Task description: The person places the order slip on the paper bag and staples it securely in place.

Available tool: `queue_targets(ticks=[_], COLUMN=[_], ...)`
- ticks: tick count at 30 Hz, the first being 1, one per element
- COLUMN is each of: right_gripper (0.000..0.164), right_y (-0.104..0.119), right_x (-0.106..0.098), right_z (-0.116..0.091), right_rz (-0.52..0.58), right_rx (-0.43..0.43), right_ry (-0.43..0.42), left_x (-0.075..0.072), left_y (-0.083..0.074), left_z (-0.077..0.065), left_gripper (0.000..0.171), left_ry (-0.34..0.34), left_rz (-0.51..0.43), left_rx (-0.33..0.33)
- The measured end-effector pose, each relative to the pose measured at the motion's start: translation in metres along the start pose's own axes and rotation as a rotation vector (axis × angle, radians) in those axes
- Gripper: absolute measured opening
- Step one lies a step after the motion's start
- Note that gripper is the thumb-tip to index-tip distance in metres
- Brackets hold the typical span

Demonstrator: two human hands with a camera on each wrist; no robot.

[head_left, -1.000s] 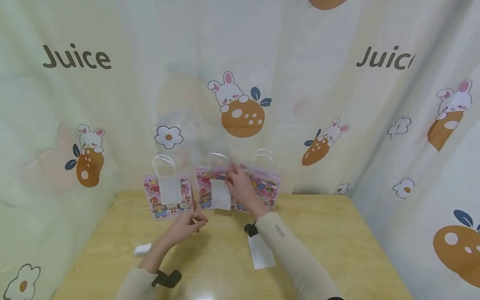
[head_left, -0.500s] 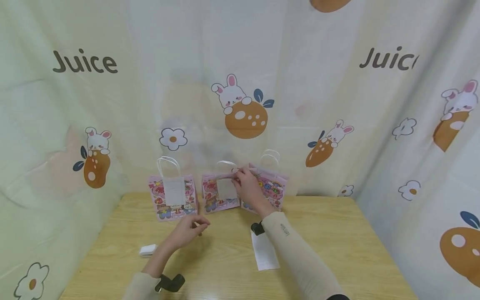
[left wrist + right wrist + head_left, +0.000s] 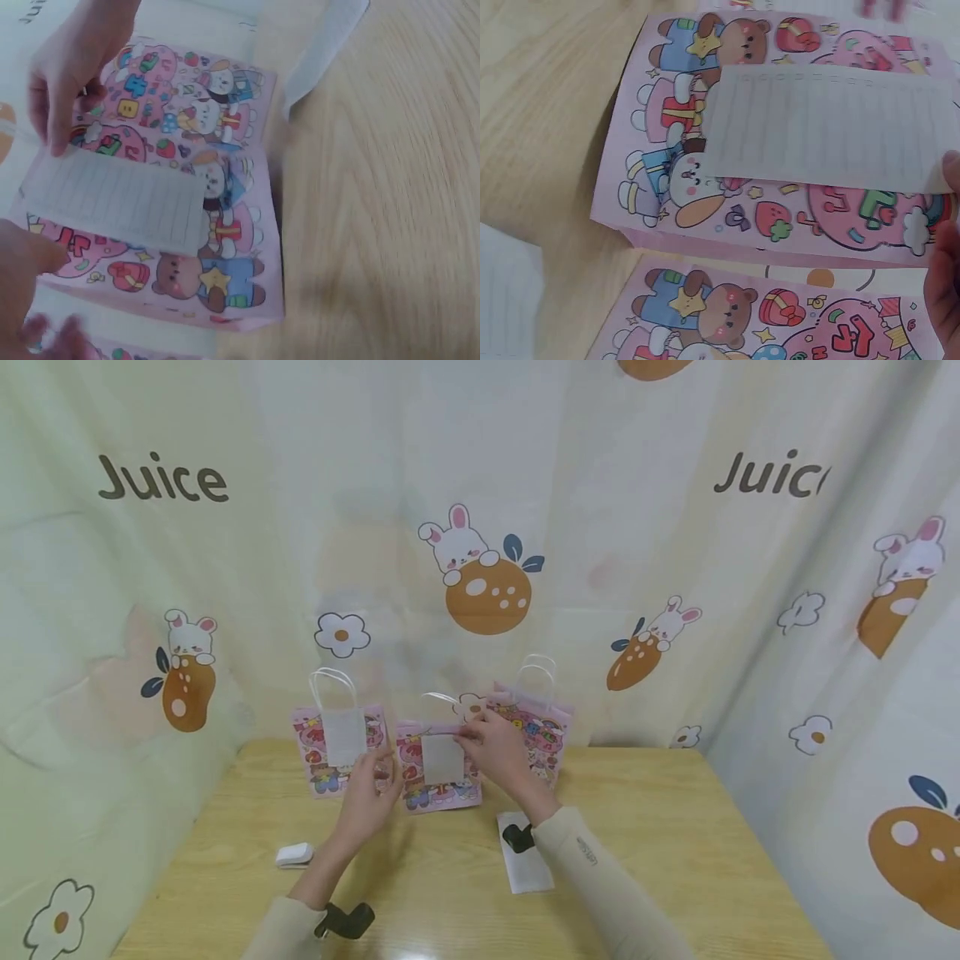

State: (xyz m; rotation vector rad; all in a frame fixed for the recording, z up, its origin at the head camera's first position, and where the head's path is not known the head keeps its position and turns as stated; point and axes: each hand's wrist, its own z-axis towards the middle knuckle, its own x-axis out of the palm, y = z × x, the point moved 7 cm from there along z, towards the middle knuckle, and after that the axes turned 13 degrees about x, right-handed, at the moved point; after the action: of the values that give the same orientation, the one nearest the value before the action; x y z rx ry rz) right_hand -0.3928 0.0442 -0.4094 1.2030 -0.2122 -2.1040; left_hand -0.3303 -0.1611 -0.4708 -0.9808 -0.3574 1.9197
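In the head view, a pink cartoon-printed paper bag [image 3: 411, 770] with a white handle stands in the middle of the table. A white lined paper slip [image 3: 442, 760] lies against its front. My right hand [image 3: 501, 750] pinches the bag's top edge at the slip's upper right corner; the right wrist view shows the thumb [image 3: 951, 166] on that corner. My left hand [image 3: 369, 795] is at the bag's left side, its fingers loosely bent. In the left wrist view, the left hand [image 3: 19, 274] partly overlaps the bag, its fingers blurred; whether it touches cannot be told.
Similar bags stand on both sides: the left bag [image 3: 309, 743] has a slip [image 3: 345, 737] on its front, the right bag [image 3: 546, 739] is partly behind my right hand. A loose slip [image 3: 529, 870] and a small white stapler-like object [image 3: 294, 856] lie on the wooden table [image 3: 645, 852].
The middle bag has come forward and down, away from the curtain, with my right hand at its top edge. My left hand has risen to the bag's left side.
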Motion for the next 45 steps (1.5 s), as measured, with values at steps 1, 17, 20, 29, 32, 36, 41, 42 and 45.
queue_targets(ticks=[1, 17, 20, 29, 32, 36, 41, 42, 45], right_gripper=[0.008, 0.013, 0.012, 0.011, 0.012, 0.015, 0.018, 0.018, 0.019], right_y=[0.0, 0.004, 0.003, 0.006, 0.007, 0.008, 0.008, 0.007, 0.002], right_x=[-0.001, -0.013, -0.013, -0.02, -0.022, -0.023, -0.023, -0.023, -0.02], right_z=[-0.003, -0.036, -0.038, -0.037, -0.036, -0.034, -0.03, -0.029, -0.028], right_rz=[0.018, 0.189, 0.202, 0.211, 0.205, 0.188, 0.16, 0.165, 0.18], right_rx=[-0.001, -0.193, -0.191, -0.196, -0.205, -0.225, -0.201, -0.188, -0.135], right_ry=[-0.009, -0.264, -0.288, -0.298, -0.28, -0.268, -0.243, -0.228, -0.183], left_x=[-0.001, 0.007, 0.006, 0.008, 0.009, 0.009, 0.011, 0.012, 0.015], left_y=[-0.005, -0.02, -0.016, -0.013, -0.013, -0.015, -0.016, -0.016, -0.014], left_z=[0.003, 0.045, 0.045, 0.049, 0.051, 0.052, 0.053, 0.053, 0.052], left_gripper=[0.052, 0.048, 0.04, 0.024, 0.019, 0.014, 0.018, 0.019, 0.02], left_ry=[-0.011, -0.001, -0.03, -0.036, -0.036, -0.024, 0.02, 0.026, 0.05], left_rz=[0.029, -0.015, -0.093, -0.176, -0.175, -0.185, -0.2, -0.205, -0.227], left_rx=[0.04, 0.096, 0.097, 0.063, 0.058, 0.043, -0.007, -0.017, -0.048])
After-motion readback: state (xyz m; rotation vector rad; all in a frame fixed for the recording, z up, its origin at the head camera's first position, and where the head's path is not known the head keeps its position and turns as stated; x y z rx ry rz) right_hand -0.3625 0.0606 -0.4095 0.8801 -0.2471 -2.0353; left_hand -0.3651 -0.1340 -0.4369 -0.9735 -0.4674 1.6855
